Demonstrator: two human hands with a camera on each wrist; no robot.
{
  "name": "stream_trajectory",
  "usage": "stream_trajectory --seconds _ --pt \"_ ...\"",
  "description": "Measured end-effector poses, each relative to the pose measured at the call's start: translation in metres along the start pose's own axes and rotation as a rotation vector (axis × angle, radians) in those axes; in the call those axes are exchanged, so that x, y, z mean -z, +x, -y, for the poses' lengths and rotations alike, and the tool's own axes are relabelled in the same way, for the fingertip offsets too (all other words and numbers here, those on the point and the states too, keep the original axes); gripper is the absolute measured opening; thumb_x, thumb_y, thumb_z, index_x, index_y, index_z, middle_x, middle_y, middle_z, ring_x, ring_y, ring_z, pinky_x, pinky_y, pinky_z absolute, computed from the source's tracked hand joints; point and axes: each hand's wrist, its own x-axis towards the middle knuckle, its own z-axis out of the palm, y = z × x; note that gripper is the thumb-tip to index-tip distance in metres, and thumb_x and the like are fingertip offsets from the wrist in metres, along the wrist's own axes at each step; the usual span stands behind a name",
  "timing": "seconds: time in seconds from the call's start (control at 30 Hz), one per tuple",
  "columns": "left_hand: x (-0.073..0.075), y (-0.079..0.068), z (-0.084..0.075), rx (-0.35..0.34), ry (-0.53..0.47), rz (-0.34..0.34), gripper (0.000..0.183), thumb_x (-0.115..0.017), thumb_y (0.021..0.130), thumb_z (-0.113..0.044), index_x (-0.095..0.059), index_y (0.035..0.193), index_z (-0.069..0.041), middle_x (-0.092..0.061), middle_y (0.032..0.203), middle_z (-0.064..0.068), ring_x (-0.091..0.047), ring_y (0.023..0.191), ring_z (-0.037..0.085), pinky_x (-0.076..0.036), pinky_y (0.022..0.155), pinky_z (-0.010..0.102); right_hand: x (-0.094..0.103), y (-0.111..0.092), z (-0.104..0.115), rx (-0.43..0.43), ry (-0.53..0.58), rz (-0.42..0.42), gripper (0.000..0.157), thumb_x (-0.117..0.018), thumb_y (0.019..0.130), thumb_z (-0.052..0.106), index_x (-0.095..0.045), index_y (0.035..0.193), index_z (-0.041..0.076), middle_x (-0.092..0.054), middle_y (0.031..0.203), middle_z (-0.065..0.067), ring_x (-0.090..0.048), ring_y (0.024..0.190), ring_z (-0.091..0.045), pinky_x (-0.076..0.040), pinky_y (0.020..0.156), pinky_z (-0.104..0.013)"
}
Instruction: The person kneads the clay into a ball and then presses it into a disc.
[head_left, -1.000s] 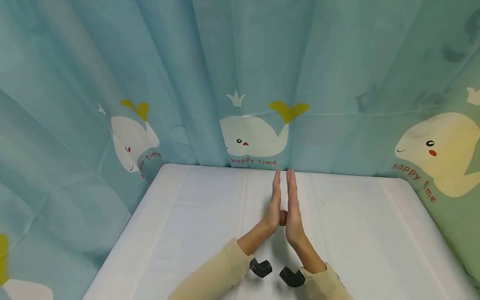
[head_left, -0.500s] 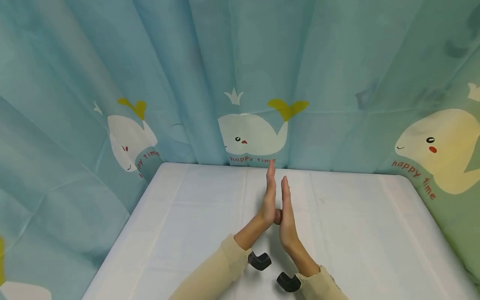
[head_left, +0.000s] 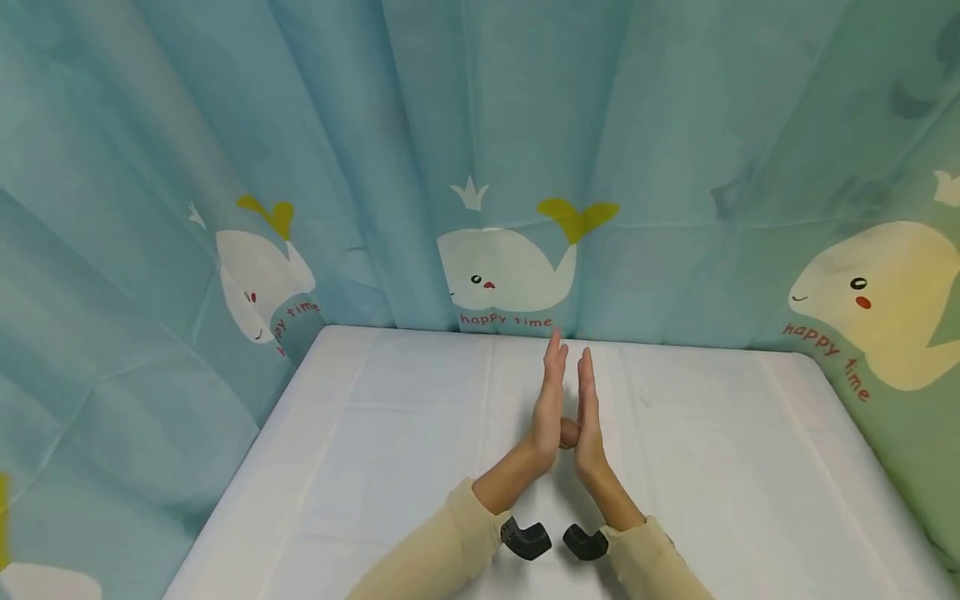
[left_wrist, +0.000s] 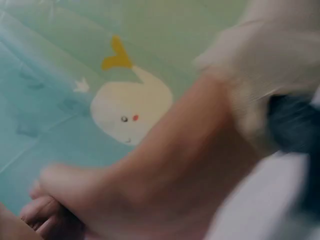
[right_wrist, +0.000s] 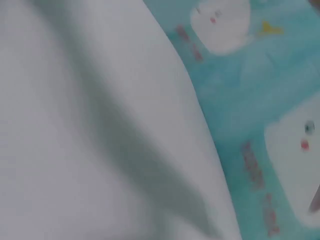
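Observation:
A small round brown lump (head_left: 570, 432) sits between the two palms, above the white tabletop. My left hand (head_left: 547, 421) presses it from the left with its fingers straight and pointing away from me. From the other side my right hand (head_left: 589, 429) bears on it in the same way, its fingertips slightly lower in the head view. A narrow gap parts the fingers of both hands. In the left wrist view the brown lump (left_wrist: 42, 212) shows creases beside the blurred right hand (left_wrist: 80, 187). Only table and curtain show clearly in the right wrist view.
A white-covered table (head_left: 405, 417) lies under the hands. Blue-green curtains (head_left: 660, 150) printed with white whales stand along its back and sides. Dark curved camera mounts (head_left: 527, 540) sit close together at both cuffs.
The palms slide against each other around the lump. My left hand has shifted forward past the right, then back a little. Both hands moved slightly left, then right again.

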Motion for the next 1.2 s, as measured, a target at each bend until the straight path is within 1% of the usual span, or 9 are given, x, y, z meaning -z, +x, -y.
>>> stream_trajectory --seconds 0.1,0.27,0.47,0.53,0.63,0.77,0.93,1.0,1.2 --pt "0.006 0.011 0.003 -0.013 0.067 -0.058 0.062 -0.009 0.112 -0.044 -0.001 0.167 -0.016 -0.001 0.173 0.001 -0.002 0.158 0.022 -0.002 0.125 0.053 -0.012 -0.016 0.009 0.043 -0.007 0.013 0.055 -0.005 0.112 0.037 -0.004 0.167 0.032 -0.003 0.172 0.006 -0.019 0.152 -0.01 -0.024 0.115 -0.027" --pt "0.01 0.008 0.024 -0.052 0.188 -0.042 0.061 -0.007 0.113 -0.044 -0.005 0.167 -0.017 -0.005 0.173 0.002 -0.003 0.157 0.019 -0.006 0.125 0.052 -0.014 -0.012 0.033 0.122 0.012 -0.005 0.054 -0.011 0.113 0.033 -0.005 0.167 0.032 -0.011 0.171 0.008 -0.002 0.157 -0.014 -0.009 0.121 -0.041" --pt "-0.002 -0.011 0.02 0.011 0.062 0.012 0.062 -0.009 0.111 -0.05 -0.005 0.167 -0.023 -0.007 0.172 0.002 -0.006 0.158 0.019 -0.005 0.124 0.052 0.006 0.013 0.021 0.14 -0.066 -0.045 0.055 -0.01 0.113 0.029 -0.002 0.167 0.025 0.0 0.172 0.002 0.006 0.157 -0.016 0.005 0.123 -0.052" --pt "-0.003 -0.009 0.01 0.062 -0.018 -0.009 0.062 -0.011 0.11 -0.053 -0.004 0.167 -0.028 -0.008 0.172 0.001 -0.006 0.158 0.019 -0.002 0.123 0.056 0.007 0.011 0.004 0.132 -0.078 -0.041 0.055 -0.008 0.113 0.029 -0.001 0.167 0.023 0.004 0.173 0.0 0.007 0.156 -0.018 -0.008 0.123 -0.049" --pt "0.001 0.0 -0.004 0.065 -0.078 -0.039 0.064 -0.012 0.109 -0.055 -0.002 0.167 -0.028 -0.007 0.172 -0.001 -0.006 0.158 0.019 0.0 0.123 0.056 -0.002 -0.002 -0.004 0.093 -0.066 -0.029 0.055 -0.006 0.112 0.031 -0.004 0.167 0.026 0.001 0.173 0.001 -0.032 0.14 -0.012 -0.046 0.087 -0.028" --pt "0.008 0.014 -0.003 -0.046 0.063 -0.058 0.062 -0.009 0.112 -0.047 -0.001 0.167 -0.02 -0.003 0.173 0.001 -0.004 0.158 0.018 -0.003 0.125 0.052 -0.016 -0.017 0.009 0.098 0.035 0.007 0.055 -0.006 0.113 0.036 -0.006 0.167 0.027 -0.008 0.172 0.0 -0.042 0.126 -0.001 -0.038 0.062 -0.018" --pt "0.007 0.01 0.015 -0.083 0.21 -0.002 0.06 -0.007 0.113 -0.042 -0.002 0.167 -0.016 -0.004 0.173 0.002 -0.002 0.157 0.017 -0.005 0.126 0.046 -0.011 -0.006 0.032 0.086 0.22 0.003 0.058 -0.011 0.112 0.047 -0.002 0.167 0.03 -0.009 0.172 0.004 -0.008 0.155 -0.007 -0.034 0.103 -0.017" --pt "0.003 0.002 0.021 -0.067 0.2 0.039 0.059 -0.007 0.113 -0.041 -0.002 0.167 -0.016 -0.003 0.173 0.002 -0.002 0.157 0.016 -0.006 0.126 0.046 -0.003 0.004 0.031 0.076 0.207 -0.02 0.057 -0.012 0.112 0.046 -0.001 0.166 0.033 -0.007 0.172 0.008 -0.001 0.156 -0.006 -0.014 0.119 -0.023" --pt "-0.005 -0.008 0.009 -0.023 0.047 0.069 0.061 -0.008 0.112 -0.047 0.001 0.167 -0.021 -0.003 0.173 0.001 -0.003 0.158 0.019 -0.002 0.124 0.054 0.011 0.016 0.008 0.057 0.083 -0.06 0.054 -0.009 0.113 0.038 -0.002 0.166 0.036 0.0 0.171 0.013 0.005 0.156 -0.007 0.005 0.123 -0.044"
